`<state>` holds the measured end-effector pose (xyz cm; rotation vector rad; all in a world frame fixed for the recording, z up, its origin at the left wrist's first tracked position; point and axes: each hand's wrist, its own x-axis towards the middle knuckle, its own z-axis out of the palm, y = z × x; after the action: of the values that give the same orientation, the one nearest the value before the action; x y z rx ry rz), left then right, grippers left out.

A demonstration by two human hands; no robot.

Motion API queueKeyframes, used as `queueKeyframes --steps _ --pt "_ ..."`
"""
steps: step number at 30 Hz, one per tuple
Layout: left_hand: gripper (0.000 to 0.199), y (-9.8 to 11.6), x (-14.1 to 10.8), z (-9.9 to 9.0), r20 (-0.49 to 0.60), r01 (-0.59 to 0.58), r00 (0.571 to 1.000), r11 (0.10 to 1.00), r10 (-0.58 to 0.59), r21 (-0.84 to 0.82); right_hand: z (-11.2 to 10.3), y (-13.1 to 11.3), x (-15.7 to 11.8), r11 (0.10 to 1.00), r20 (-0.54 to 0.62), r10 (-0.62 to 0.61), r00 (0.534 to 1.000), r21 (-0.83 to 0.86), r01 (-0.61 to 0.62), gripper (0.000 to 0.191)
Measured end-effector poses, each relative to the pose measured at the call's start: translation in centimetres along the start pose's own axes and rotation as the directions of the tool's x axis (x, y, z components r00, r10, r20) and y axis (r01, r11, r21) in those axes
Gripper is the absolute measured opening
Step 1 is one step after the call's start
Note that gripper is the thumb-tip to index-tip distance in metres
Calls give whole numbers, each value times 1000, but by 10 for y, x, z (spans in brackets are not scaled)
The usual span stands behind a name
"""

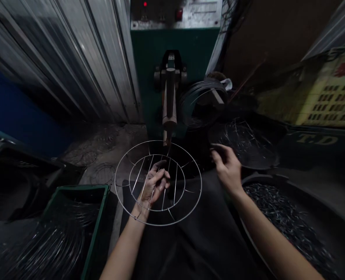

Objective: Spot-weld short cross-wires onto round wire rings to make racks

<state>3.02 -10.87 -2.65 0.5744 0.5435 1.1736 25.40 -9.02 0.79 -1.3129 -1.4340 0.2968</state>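
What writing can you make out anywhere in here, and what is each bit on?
"T.D": on the dark bin at the right.
Panel atop the green machine: markings too small and dim to read.
Low on the machine's front: faint marks, unreadable.
Yellow crate: a blurred red mark; I cannot tell whether it holds any letters.
Black crate at the left: faint marks, unreadable.

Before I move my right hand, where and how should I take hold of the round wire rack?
Probably pinch the right side of its outer ring, coming from the right. That wire is thin and spaced out from the inner ring, away from the left hand and the machine's rod by the far edge.
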Motion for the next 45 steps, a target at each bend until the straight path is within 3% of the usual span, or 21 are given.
queueKeyframes --steps 2,4,6,8,10,13,15,18,21,27,32,36,45 --pt "26 4 3 -1 64 41 997 999 -42 13 20 28 19 983 261 159 952 45 -176 28" --pt "23 9 8 -3 136 90 986 996 -92 22 43 40 26 948 475 190 859 138 -286 36" --pt "24 15 14 -5 198 152 968 988 -154 24 61 38 25 908 546 186 817 222 -356 38" --pt "27 21 19 -7 178 215 962 977 -208 -16 72 28 22 891 500 206 841 260 -372 32" --pt "32 25 21 -9 60 227 973 968 -221 -111 78 18 20 900 399 231 887 258 -350 29" --pt "29 23 19 -12 -127 127 979 965 -160 -231 80 10 20 926 280 244 928 219 -309 29" --pt "27 18 16 -16 -170 70 979 964 -116 -257 80 8 18 947 245 226 943 170 -271 29" --pt "33 11 17 -19 -157 28 986 983 -57 -181 77 4 17 983 212 146 966 74 -165 27" --pt "40 12 23 -16 -147 -41 988 999 42 6 75 1 17 996 168 85 982 22 -90 25" --pt "56 6 22 -11 -174 -189 949 918 261 348 77 -4 16 998 149 56 987 -1 -57 21" --pt "47 3 25 -6 -194 -169 953 940 232 295 80 -4 14 1000 128 29 991 -1 -29 21" --pt "40 12 31 1 -243 -164 943 953 227 256 86 -5 22 1000 129 -11 992 3 11 21" --pt "41 30 27 11 -232 -180 946 963 226 201 99 -8 31 999 146 -32 989 12 31 21"
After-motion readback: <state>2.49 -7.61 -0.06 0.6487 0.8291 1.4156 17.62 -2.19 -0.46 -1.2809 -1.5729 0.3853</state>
